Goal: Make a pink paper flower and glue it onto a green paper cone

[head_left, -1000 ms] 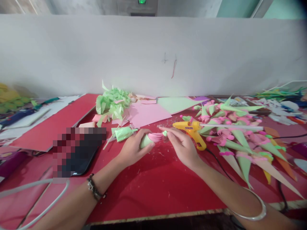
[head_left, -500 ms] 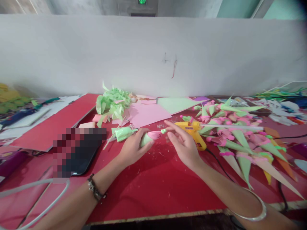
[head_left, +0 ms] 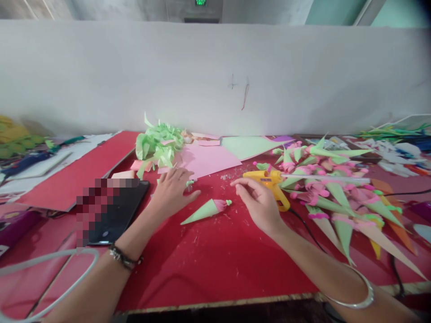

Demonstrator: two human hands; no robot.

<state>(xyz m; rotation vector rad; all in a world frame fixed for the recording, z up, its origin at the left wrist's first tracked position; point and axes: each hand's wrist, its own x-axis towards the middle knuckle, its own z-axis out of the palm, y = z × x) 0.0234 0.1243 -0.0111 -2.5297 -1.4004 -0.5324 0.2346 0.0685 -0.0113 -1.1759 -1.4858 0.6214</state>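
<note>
A light green paper cone with a pink gathered end and a small green tip lies on the red table, between my hands and touched by neither. My left hand is spread, palm down, over the green packet, which it mostly covers; nothing shows in its grip. My right hand hovers beside the yellow glue gun, fingers loosely bent and apart, holding nothing I can see.
Many green and pink cones are heaped at the right. Crumpled green paper and pink sheets lie at the back. A dark phone rests left of my left hand. The glue gun's cord trails right.
My left hand has let go of the green and pink cone, which now lies on the table, and has moved left and up over the packet. My right hand has barely moved.
</note>
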